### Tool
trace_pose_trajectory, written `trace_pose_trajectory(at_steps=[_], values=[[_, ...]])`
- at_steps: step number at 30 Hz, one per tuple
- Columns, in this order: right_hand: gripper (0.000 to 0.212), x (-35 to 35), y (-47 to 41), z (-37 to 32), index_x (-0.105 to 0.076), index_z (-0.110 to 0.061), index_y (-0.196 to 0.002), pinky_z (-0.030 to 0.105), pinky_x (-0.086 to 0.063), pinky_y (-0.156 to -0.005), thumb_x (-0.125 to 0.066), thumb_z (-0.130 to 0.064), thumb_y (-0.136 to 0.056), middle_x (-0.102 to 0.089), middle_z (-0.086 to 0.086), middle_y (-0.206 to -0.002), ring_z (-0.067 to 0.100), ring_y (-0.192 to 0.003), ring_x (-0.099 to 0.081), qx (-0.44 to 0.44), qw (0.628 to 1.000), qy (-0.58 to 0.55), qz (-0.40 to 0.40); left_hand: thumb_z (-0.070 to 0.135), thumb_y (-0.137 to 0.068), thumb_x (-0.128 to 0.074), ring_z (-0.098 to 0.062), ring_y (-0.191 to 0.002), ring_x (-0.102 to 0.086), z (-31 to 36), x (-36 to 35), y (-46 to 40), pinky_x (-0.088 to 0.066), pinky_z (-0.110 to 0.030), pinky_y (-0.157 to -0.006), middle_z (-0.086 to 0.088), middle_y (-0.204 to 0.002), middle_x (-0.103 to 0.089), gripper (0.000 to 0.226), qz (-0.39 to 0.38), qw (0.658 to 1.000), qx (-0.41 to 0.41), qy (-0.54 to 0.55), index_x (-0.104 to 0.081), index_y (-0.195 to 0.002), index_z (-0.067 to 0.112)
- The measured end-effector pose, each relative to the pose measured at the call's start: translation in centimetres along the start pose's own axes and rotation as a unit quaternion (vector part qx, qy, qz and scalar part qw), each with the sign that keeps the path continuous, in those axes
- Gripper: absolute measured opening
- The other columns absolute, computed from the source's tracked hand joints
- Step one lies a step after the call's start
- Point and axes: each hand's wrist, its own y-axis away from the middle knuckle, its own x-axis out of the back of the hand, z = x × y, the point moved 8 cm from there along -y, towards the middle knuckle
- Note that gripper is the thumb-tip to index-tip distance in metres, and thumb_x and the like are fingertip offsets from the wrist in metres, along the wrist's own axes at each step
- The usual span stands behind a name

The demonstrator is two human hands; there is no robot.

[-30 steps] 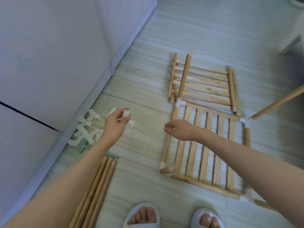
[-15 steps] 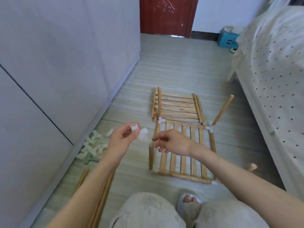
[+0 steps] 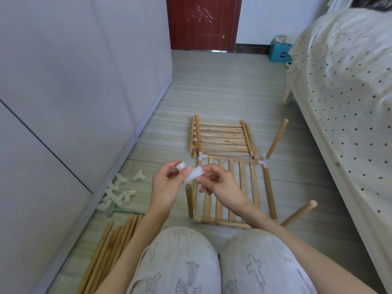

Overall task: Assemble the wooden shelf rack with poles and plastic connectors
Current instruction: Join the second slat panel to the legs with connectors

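Observation:
A white plastic connector (image 3: 192,172) is held between both hands in front of my knees. My left hand (image 3: 167,187) pinches its left end and my right hand (image 3: 220,185) pinches its right end. Beneath the hands lies a slatted wooden shelf panel (image 3: 244,183) with white connectors (image 3: 262,162) at its far corners and wooden poles (image 3: 276,139) sticking up from them. A second slatted panel (image 3: 222,136) lies flat just beyond it. A short pole (image 3: 189,203) stands at the near left corner.
A heap of loose white connectors (image 3: 118,193) lies by the white cabinet (image 3: 74,102) on the left, with a bundle of loose poles (image 3: 110,249) nearer to me. A bed (image 3: 350,102) fills the right side. A red door (image 3: 203,22) and a blue box (image 3: 280,53) are at the far end.
My right hand has come in and taken hold of the connector that my left hand was carrying. The view has tilted up and back, and my knees now fill the bottom.

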Motion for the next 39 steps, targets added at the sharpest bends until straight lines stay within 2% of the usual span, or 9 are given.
trace_pose_trajectory(at_steps=[4,6,9,13,15,20,31,36,39], values=[[0.011,-0.2,-0.1,-0.4,-0.059,-0.017,-0.095,0.017,-0.043,-0.054,-0.063,-0.010,-0.088,-0.062,-0.005,-0.073,0.003,-0.056,-0.057,0.025,1.000,-0.009,-0.005,0.014,-0.084,-0.067,0.000,-0.058,-0.060,-0.8,-0.4,0.6,-0.049,-0.013,-0.058,0.000,-0.072,-0.062,0.014,-0.015,1.000,0.004,0.003,-0.062,-0.095,0.022],[0.003,0.0,-0.3,-0.5,-0.061,-0.014,-0.092,0.018,-0.043,-0.054,-0.062,-0.014,-0.089,-0.061,-0.002,-0.072,0.004,-0.057,-0.055,0.031,0.999,-0.025,0.006,0.016,-0.086,-0.066,0.001,-0.058,-0.060,-1.2,-0.5,0.8,-0.049,-0.014,-0.057,-0.001,-0.073,-0.063,0.016,-0.021,1.000,0.008,-0.008,-0.063,-0.102,0.016],[0.009,0.3,-0.7,0.0,-0.062,-0.005,-0.093,0.017,-0.043,-0.054,-0.060,-0.014,-0.090,-0.060,0.002,-0.069,0.004,-0.055,-0.054,0.008,0.999,-0.043,0.013,0.017,-0.090,-0.061,0.001,-0.056,-0.056,-1.3,-0.5,0.8,-0.049,-0.015,-0.058,0.000,-0.074,-0.062,0.019,-0.014,1.000,0.011,-0.009,-0.063,-0.108,0.011],[0.014,0.2,-0.8,1.8,-0.061,-0.004,-0.086,0.018,-0.046,-0.054,-0.059,-0.017,-0.091,-0.063,0.009,-0.073,0.011,-0.058,-0.058,-0.098,0.975,-0.195,0.029,0.016,-0.092,-0.057,-0.003,-0.074,-0.060,-0.5,-0.6,0.9,-0.048,-0.012,-0.063,0.004,-0.088,-0.066,0.020,-0.040,0.998,-0.027,-0.033,-0.061,-0.111,0.022],[0.015,0.0,-0.8,2.4,-0.059,-0.007,-0.083,0.018,-0.046,-0.054,-0.062,-0.020,-0.090,-0.063,0.008,-0.071,0.011,-0.056,-0.057,-0.127,0.966,-0.223,0.030,0.015,-0.090,-0.060,-0.004,-0.084,-0.061,-0.5,-0.7,1.1,-0.048,-0.014,-0.069,0.005,-0.094,-0.067,0.023,-0.060,0.996,-0.038,-0.055,-0.061,-0.111,0.026],[0.017,-0.4,-1.3,2.5,-0.056,-0.009,-0.078,0.021,-0.040,-0.053,-0.064,-0.020,-0.088,-0.059,0.004,-0.066,0.010,-0.052,-0.049,-0.117,0.984,-0.137,0.008,0.012,-0.088,-0.063,0.003,-0.084,-0.061,-0.9,0.1,0.8,-0.046,-0.011,-0.070,0.006,-0.097,-0.068,0.021,-0.038,0.997,-0.047,-0.055,-0.064,-0.100,0.028],[0.012,-0.6,-2.6,4.6,-0.061,-0.008,-0.086,0.021,-0.046,-0.056,-0.065,-0.018,-0.088,-0.064,0.004,-0.070,0.010,-0.058,-0.059,-0.139,0.989,-0.055,0.005,0.005,-0.089,-0.059,-0.011,-0.094,-0.062,-4.0,0.1,-0.7,-0.048,-0.025,-0.081,0.001,-0.100,-0.069,0.020,-0.035,0.998,0.011,-0.058,-0.064,-0.097,0.022],[0.015,-0.8,-2.8,5.1,-0.060,-0.009,-0.083,0.020,-0.045,-0.053,-0.065,-0.022,-0.088,-0.065,0.004,-0.069,0.010,-0.056,-0.059,-0.158,0.986,-0.048,-0.001,0.002,-0.089,-0.057,-0.002,-0.086,-0.063,-4.2,-0.1,-1.0,-0.048,-0.015,-0.071,0.010,-0.094,-0.069,0.028,-0.045,0.997,0.006,-0.060,-0.064,-0.091,0.029],[0.016,-1.1,-2.6,5.4,-0.060,-0.009,-0.085,0.020,-0.045,-0.054,-0.064,-0.024,-0.088,-0.066,0.004,-0.070,0.010,-0.056,-0.060,-0.170,0.985,-0.035,-0.020,0.001,-0.090,-0.055,-0.003,-0.087,-0.062,-4.6,-0.1,-1.1,-0.049,-0.016,-0.072,0.011,-0.095,-0.068,0.029,-0.048,0.997,0.014,-0.065,-0.066,-0.093,0.028]])
